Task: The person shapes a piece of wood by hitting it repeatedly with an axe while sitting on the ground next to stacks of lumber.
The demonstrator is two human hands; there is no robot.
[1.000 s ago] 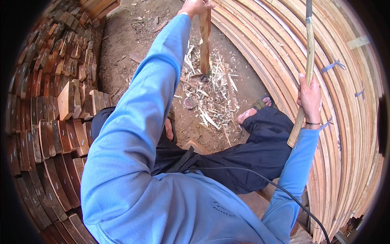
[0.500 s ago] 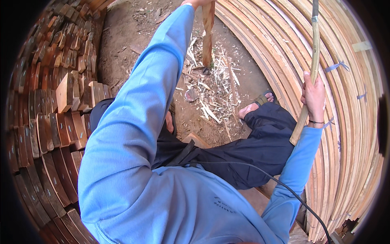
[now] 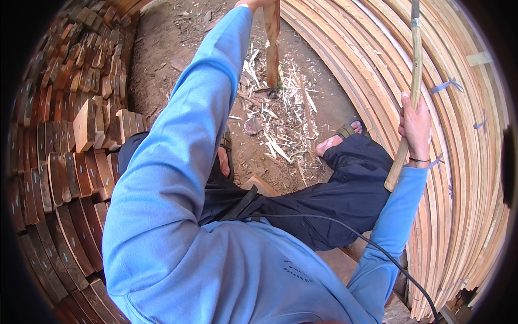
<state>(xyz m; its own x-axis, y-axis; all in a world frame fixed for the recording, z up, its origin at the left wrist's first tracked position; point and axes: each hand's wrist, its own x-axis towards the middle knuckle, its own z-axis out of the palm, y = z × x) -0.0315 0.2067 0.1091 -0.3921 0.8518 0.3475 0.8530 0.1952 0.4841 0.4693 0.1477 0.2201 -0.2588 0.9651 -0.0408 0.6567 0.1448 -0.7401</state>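
Observation:
My left arm reaches far forward, and my left hand [image 3: 254, 4] is cut off by the top edge. It grips the upper part of an upright, reddish-brown piece of wood [image 3: 273, 51], whose lower end stands among the shavings on the ground. Most of its fingers are out of view. My right hand [image 3: 416, 127] is closed around the lower part of a long, slightly curved wooden handle [image 3: 417, 67]. A grey band and a dark section mark the handle's upper end; whatever tops it lies outside the picture.
Pale wood shavings [image 3: 278, 146] cover the dirt between my sandalled feet. Stacked timber blocks [image 3: 81, 178] rise on the left. Long pale boards [image 3: 377, 70], some tied with blue strips, curve along the right. A black cable [image 3: 334, 220] crosses my lap.
The upright piece of wood and my left arm have shifted slightly left. My right hand and the handle have barely moved.

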